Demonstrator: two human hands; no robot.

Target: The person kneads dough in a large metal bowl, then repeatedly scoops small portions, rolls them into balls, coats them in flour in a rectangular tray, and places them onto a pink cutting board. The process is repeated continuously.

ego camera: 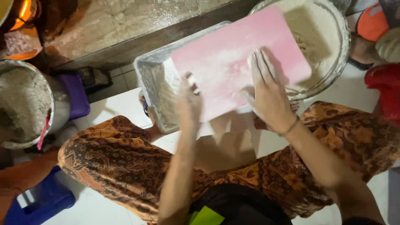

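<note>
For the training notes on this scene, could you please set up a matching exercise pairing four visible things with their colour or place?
Things:
1. board under the right hand
2. tray beside the left hand
3. stool
4. large bowl

Descriptions:
A. blue, at the lower left on the floor
B. round, holding floury dough, partly covered by the board at the upper right
C. pink, flat and dusted with flour
D. grey, rectangular and floury, under the board's left end

Pairs: 1-C, 2-D, 3-A, 4-B
</note>
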